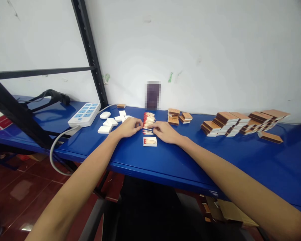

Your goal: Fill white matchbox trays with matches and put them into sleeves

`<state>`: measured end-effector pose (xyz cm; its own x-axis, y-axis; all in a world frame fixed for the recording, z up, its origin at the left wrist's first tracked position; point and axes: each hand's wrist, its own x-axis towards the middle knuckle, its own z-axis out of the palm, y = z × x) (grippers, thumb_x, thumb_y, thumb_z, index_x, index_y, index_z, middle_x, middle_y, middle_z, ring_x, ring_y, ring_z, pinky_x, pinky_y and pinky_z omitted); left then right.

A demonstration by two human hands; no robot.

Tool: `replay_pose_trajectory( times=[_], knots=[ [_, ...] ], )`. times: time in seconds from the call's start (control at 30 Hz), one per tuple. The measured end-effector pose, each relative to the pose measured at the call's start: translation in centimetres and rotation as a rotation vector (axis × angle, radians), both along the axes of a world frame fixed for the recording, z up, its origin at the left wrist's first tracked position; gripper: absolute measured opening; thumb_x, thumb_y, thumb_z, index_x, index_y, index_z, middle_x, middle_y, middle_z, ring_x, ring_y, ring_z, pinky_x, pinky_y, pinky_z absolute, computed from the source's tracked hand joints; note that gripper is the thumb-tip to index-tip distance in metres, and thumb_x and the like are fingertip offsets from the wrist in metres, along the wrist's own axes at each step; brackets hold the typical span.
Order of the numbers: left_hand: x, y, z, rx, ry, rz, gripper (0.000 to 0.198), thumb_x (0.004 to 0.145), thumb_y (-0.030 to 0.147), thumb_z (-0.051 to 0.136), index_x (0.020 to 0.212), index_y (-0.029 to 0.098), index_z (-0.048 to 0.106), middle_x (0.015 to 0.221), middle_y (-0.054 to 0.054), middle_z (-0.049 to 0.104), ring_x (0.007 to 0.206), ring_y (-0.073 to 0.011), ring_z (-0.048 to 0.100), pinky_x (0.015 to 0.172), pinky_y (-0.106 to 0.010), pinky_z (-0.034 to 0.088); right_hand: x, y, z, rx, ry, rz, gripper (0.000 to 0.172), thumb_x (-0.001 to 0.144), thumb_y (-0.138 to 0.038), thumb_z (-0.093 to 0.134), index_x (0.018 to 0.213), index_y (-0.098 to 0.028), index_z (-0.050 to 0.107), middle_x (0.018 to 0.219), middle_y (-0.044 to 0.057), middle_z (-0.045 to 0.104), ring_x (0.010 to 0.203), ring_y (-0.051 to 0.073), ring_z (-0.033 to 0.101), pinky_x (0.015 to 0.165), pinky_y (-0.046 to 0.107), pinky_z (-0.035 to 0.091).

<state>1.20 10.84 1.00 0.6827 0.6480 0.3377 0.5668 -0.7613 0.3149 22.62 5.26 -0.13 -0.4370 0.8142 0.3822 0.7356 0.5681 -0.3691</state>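
A long pile of red-tipped matches (148,119) lies on the blue table between my two hands. My left hand (130,127) is closed, its fingertips at the red heads on the pile's left side. On the opposite side, my right hand (165,132) pinches at the plain wooden ends, with the index finger reaching over some sticks. Just in front of the pile sits a white matchbox tray (150,145) with several matches in it, heads to the left. How many sticks my fingers grip is hidden.
White box trays (107,124) lie left of my left hand, near a white power strip (84,113). Matchbox sleeves (173,117) sit behind my right hand. Stacked matchboxes (225,123) stand further right. A black metal post (90,50) rises at the left.
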Motion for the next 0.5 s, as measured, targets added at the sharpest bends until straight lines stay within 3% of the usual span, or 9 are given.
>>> replay_pose_trajectory(
  times=[0.5],
  knots=[
    [-0.04, -0.29, 0.23, -0.018, -0.001, -0.023, 0.016, 0.08, 0.021, 0.057, 0.087, 0.016, 0.071, 0.07, -0.001, 0.064, 0.061, -0.0119, 0.053, 0.06, -0.025, 0.039, 0.01, -0.08, 0.19, -0.062, 0.068, -0.026, 0.034, 0.083, -0.009, 0.046, 0.101, -0.015, 0.074, 0.086, 0.005, 0.066, 0.07, 0.013, 0.053, 0.07, 0.026, 0.039]
  ],
)
